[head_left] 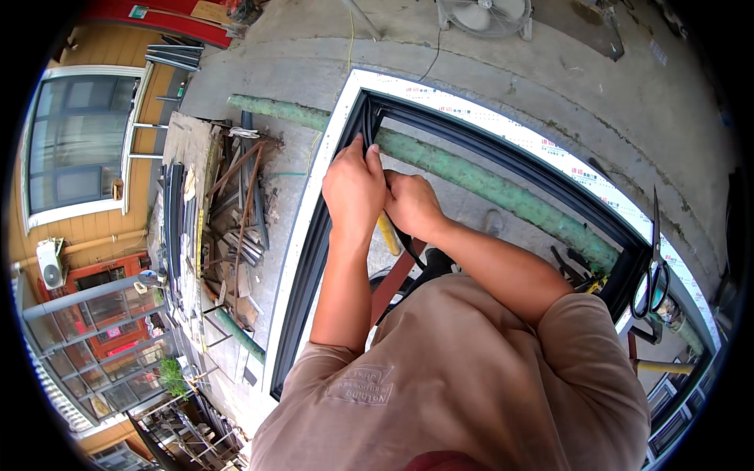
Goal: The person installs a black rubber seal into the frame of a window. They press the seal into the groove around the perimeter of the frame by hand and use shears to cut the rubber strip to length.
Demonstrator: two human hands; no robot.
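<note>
A large window frame [510, 129] lies in front of me, its outer face covered in white printed film and its inner channels dark. At its far left corner my left hand [353, 188] pinches a thin black rubber strip [403, 239] against the inner channel, forefinger and thumb pointing into the corner. Right beside it, my right hand [414, 206] is closed around the same strip, whose loose length hangs down below the fist. Part of the strip between the two hands is hidden by the fingers. Black-handled scissors [652, 286] rest on the frame's right side.
Green pipes [495, 184] run beneath the frame. A yellow bar [388, 234] shows under my hands. To the left stands a worn wooden bench [187, 145] with dark profiles and scrap beside it. A floor fan [481, 16] stands at the far side on concrete.
</note>
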